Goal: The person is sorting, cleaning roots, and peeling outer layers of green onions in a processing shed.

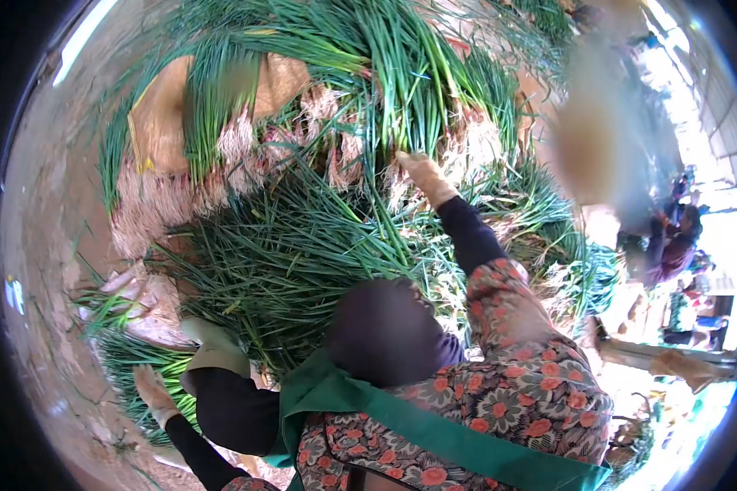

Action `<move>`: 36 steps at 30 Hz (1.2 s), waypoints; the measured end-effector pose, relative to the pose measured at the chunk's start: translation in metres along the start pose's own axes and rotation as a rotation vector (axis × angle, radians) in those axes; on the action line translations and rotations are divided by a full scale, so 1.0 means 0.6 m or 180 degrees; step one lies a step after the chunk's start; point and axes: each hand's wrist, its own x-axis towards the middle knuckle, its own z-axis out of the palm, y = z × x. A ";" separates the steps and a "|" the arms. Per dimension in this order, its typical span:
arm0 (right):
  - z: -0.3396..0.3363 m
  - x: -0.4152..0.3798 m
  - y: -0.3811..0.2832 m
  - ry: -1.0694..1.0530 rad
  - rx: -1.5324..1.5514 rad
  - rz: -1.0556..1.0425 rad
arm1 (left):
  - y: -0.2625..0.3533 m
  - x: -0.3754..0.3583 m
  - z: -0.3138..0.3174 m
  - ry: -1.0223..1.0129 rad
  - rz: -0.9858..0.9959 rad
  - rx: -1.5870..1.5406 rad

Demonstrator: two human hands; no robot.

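My right hand (426, 176) reaches forward, its fingers closed around the lower stalks of green onions (397, 90) near their pale, stringy roots. Down at the left, my left hand (151, 389) lies stretched out against a smaller bunch of green onions (123, 356), fingers extended. A loose heap of long green onions (287, 254) fills the ground between the two hands and my knees. Behind it, more bunches lie in a row with their whitish-pink roots (155, 200) towards me.
A tan sheet (160, 123) lies under some bunches. Crumpled pale wrapping (151, 307) sits at the left on brown ground (49, 327). More green onions (598, 278) lie to the right, where another person (675, 241) is further off. Blurred spots hide part of the upper right.
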 end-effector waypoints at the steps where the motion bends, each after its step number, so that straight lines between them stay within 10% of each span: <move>1: 0.067 0.032 0.033 0.0474 0.0368 -0.0211 | 0.074 -0.039 0.080 -0.0456 0.0422 0.0217; 2: 0.131 0.063 0.065 0.0915 0.0683 -0.0463 | 0.126 -0.070 0.147 -0.0983 0.0880 0.0567; 3: 0.163 0.076 0.048 0.0519 0.1926 0.0898 | 0.177 -0.102 0.214 -0.1478 0.1379 0.0828; 5: 0.164 0.063 0.064 0.1158 -0.2559 -0.1155 | 0.235 -0.135 0.355 -0.1855 0.1190 0.0636; 6: 0.000 0.002 -0.048 -0.0734 -0.2837 -0.0936 | 0.246 -0.167 0.428 -0.2013 0.1432 0.1108; 9: 0.013 -0.063 0.024 -0.0096 -0.1451 -0.0351 | 0.202 -0.254 0.621 -0.3205 0.1537 0.1014; 12: -0.044 -0.156 -0.012 -0.0051 -0.1329 0.0125 | 0.108 -0.368 0.807 -0.3379 -0.0237 0.0892; 14: -0.051 -0.203 -0.055 -0.0316 -0.0520 -0.0106 | 0.000 -0.391 0.871 -0.4242 0.0165 0.1417; 18: -0.122 -0.255 -0.131 -0.1064 0.1854 -0.0380 | -0.140 -0.418 0.926 -0.3859 -0.1398 0.1567; 23: -0.034 -0.155 0.005 0.0705 0.2207 0.1120 | -0.128 -0.426 0.900 -0.3572 -0.2605 0.0759; 25: 0.116 -0.075 0.087 0.0502 -0.0269 -0.0639 | -0.134 -0.429 0.903 -0.3530 -0.2625 0.0848; 27: 0.100 -0.064 0.045 0.0558 0.0269 -0.1216 | -0.152 -0.422 0.904 -0.3447 -0.2337 0.1047; 29: 0.098 -0.087 0.003 0.1763 0.0765 -0.1006 | -0.178 -0.409 0.902 -0.3303 -0.1757 0.1329; 36: -0.027 -0.272 -0.128 -0.0302 0.1836 -0.0108 | -0.216 -0.448 0.904 -0.3883 -0.1785 0.1016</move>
